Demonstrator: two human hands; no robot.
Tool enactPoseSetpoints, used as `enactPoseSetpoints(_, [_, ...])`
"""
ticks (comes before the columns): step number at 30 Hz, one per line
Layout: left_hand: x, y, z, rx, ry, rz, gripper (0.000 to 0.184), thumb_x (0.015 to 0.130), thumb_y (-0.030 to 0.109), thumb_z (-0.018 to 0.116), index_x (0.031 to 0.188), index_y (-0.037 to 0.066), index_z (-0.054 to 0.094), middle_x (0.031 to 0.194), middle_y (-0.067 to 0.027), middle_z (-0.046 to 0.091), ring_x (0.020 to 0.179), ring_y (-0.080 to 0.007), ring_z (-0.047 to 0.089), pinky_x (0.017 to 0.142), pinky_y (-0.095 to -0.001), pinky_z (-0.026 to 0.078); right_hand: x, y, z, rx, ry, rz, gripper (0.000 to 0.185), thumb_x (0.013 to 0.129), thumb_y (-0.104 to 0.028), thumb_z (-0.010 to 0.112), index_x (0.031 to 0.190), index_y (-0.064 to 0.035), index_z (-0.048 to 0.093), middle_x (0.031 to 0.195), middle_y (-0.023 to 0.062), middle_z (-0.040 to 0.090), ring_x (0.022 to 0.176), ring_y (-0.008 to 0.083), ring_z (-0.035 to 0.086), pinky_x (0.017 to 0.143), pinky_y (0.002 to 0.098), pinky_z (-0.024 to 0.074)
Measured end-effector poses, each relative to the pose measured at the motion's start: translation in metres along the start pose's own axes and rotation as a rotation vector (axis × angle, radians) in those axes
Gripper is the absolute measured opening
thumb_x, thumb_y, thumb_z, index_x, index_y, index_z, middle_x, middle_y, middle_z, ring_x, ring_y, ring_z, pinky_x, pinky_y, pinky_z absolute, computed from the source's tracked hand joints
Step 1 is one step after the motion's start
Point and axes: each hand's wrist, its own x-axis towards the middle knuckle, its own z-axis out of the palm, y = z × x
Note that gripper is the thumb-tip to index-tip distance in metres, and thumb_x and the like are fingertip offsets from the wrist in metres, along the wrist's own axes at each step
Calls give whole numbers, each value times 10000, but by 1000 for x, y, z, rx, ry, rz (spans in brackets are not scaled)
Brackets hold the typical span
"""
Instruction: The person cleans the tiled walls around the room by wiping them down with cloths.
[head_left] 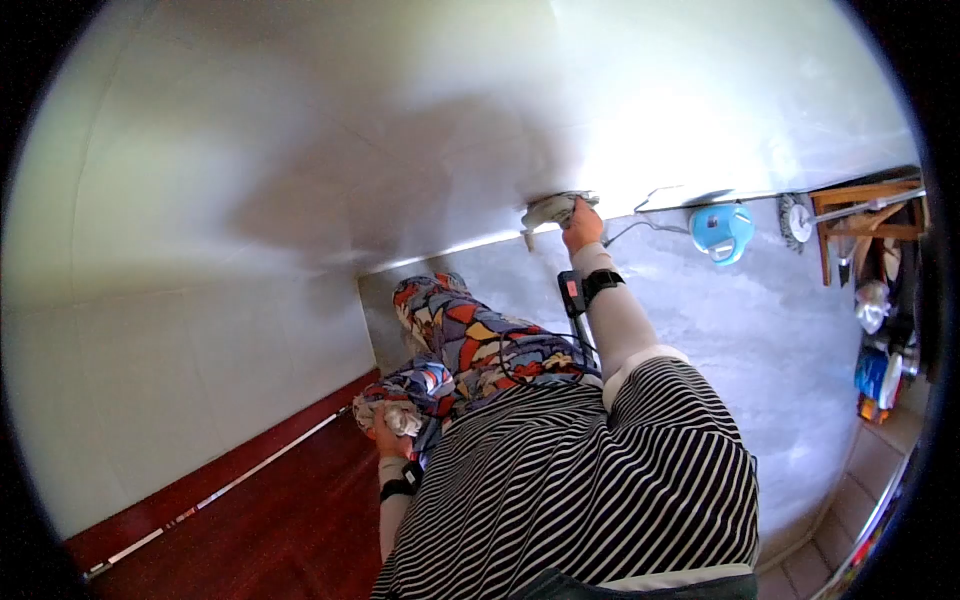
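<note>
My right hand point(582, 228) is stretched forward, its fingers closed on a folded, greyish-white cloth point(552, 211) that lies against the pale wall low down, near where it meets the floor. Down by my bent leg in patterned trousers point(470, 335), my left hand point(388, 434) has its fingers around a crumpled whitish cloth point(404, 418). A dark band with a small box point(572, 292) sits at my right wrist, and another dark band point(402, 482) is on the left one.
A light blue container with a handle point(720, 234) stands by the wall, with a dark cord near it. Farther right are a round long-handled brush point(796, 222), a wooden stool point(826, 250) and several packages point(876, 375). A dark red surface point(290, 510) lies at the left.
</note>
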Motion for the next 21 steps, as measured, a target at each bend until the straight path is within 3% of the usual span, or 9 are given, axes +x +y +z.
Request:
enactPoseSetpoints(3, [-15, 1, 7, 271, 42, 194, 234, 926, 345, 576, 1026, 138, 617, 949, -15, 642, 894, -221, 623, 767, -395, 526, -3, -26, -10, 100, -17, 141, 415, 783, -223, 658, 1132, -19, 567, 986, 174, 662, 901, 339, 643, 769, 404, 521])
enactPoseSetpoints(5, [-6, 6, 5, 7, -54, -2, 242, 926, 349, 577, 1023, 131, 614, 939, -19, 641, 888, -221, 624, 780, -400, 524, -7, -45, -11, 207, -14, 268, 410, 857, -290, 625, 1052, 67, 584, 992, 165, 660, 854, 291, 658, 734, 380, 534])
enactPoseSetpoints(9, [-23, 3, 29, 225, 65, 190, 258, 927, 352, 576, 1024, 115, 612, 940, -30, 641, 891, -225, 624, 792, -403, 521, -7, -42, -8, 229, 44, 103, 385, 861, -301, 610, 1071, 20, 596, 1001, 140, 661, 866, 274, 644, 745, 384, 523])
enactPoseSetpoints(11, [-25, 7, 40, 30, 155, 45, 279, 932, 357, 567, 1037, 103, 607, 937, -38, 641, 882, -231, 627, 783, -407, 525, -9, -66, -24, -685, -242, -15, 417, 693, -125, 675, 1093, -90, 563, 988, 176, 665, 954, 383, 625, 818, 439, 507])
enactPoseSetpoints(14, [-24, 9, 39, 77, 118, 29, 307, 930, 373, 564, 1062, 98, 601, 944, -41, 645, 875, -239, 636, 782, -403, 531, 0, -35, -17, -302, -169, 104, 393, 720, -109, 659, 1101, -86, 568, 1011, 170, 668, 979, 372, 625, 834, 421, 506])
enactPoseSetpoints(17, [-18, 4, 31, 100, 98, 33, 330, 925, 378, 566, 1087, 93, 597, 998, -45, 648, 922, -238, 634, 805, -396, 529, -12, -72, -26, -799, -297, 7, 380, 857, -302, 618, 1062, 18, 604, 987, 127, 673, 961, 256, 655, 787, 348, 525])
enactPoseSetpoints(18, [-19, 3, 34, 81, 110, 47, 328, 925, 374, 566, 1094, 95, 594, 1013, -46, 643, 939, -235, 628, 816, -397, 525, -16, -69, -20, -316, -163, 20, 362, 867, -269, 610, 1084, 21, 592, 999, 122, 672, 962, 253, 654, 792, 342, 526])
enactPoseSetpoints(20, [-12, -1, 17, 54, 130, 60, 326, 925, 370, 565, 1101, 97, 592, 1028, -47, 638, 955, -232, 622, 827, -399, 522, -10, -60, -7, -2, -138, 16, 338, 846, -198, 629, 1128, -22, 570, 1067, 141, 659, 1011, 283, 640, 851, 365, 518])
enactPoseSetpoints(21, [13, -7, -20, 323, 75, 181, 320, 923, 368, 567, 1101, 103, 590, 1027, -46, 632, 956, -229, 616, 831, -400, 519, -7, -52, 1, 153, -128, 11, 346, 835, -162, 638, 1150, -43, 560, 1101, 150, 653, 1035, 298, 632, 881, 376, 514])
